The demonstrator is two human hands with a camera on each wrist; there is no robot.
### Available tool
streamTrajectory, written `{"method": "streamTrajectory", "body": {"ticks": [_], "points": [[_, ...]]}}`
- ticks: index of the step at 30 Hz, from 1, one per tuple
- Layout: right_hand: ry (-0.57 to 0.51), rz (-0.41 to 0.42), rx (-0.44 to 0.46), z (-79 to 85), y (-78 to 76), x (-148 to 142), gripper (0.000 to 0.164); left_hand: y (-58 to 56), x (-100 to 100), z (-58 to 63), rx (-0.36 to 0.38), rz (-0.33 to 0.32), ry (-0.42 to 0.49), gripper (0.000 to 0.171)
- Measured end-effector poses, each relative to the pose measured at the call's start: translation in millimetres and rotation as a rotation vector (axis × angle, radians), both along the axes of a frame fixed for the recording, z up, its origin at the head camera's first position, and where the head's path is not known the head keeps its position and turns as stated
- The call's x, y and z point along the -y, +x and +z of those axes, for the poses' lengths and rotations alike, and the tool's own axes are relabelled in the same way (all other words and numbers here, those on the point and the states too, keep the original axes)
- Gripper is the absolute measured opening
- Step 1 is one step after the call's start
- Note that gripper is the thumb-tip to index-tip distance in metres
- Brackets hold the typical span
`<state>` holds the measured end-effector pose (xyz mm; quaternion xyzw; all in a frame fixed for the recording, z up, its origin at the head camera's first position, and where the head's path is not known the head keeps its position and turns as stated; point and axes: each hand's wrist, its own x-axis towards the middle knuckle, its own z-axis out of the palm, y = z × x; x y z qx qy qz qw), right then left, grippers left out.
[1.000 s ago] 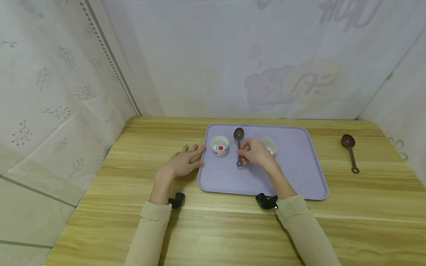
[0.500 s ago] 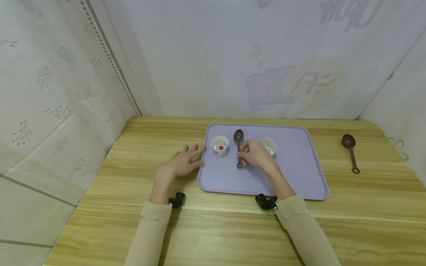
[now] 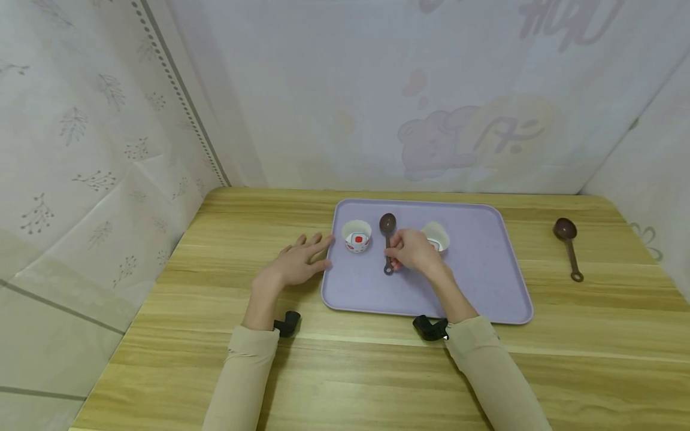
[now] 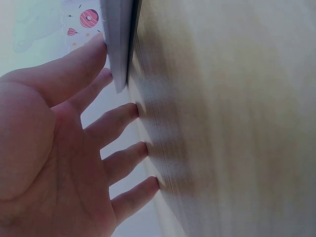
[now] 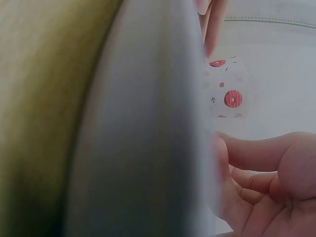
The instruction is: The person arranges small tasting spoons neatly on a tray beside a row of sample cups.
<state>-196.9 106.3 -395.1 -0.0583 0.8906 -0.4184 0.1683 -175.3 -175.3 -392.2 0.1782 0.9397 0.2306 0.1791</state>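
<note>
One spoon (image 3: 388, 224) at the tray's (image 3: 474, 272) ten o'clock, bowl toward twelve, handle pinched by right hand (image 3: 414, 248) | best handled low, clear of cup (image 3: 350, 227) at its nine and second cup (image 3: 438, 232) at three | left hand (image 3: 293, 264) spread at tray's nine-o'clock rim | cup: red spot (image 3: 358, 239) inside, print or object unclear | second cup: contents partly hidden
</note>
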Motion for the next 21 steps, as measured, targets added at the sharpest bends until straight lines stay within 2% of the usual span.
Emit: {"method": "streamTrajectory", "body": {"ticks": [21], "points": [[-0.037,-0.06,0.018,-3.2,4.1,4.0,0.015,-0.2,0.8,-2.4,0.005,0.007,-0.005,0.064]]}}
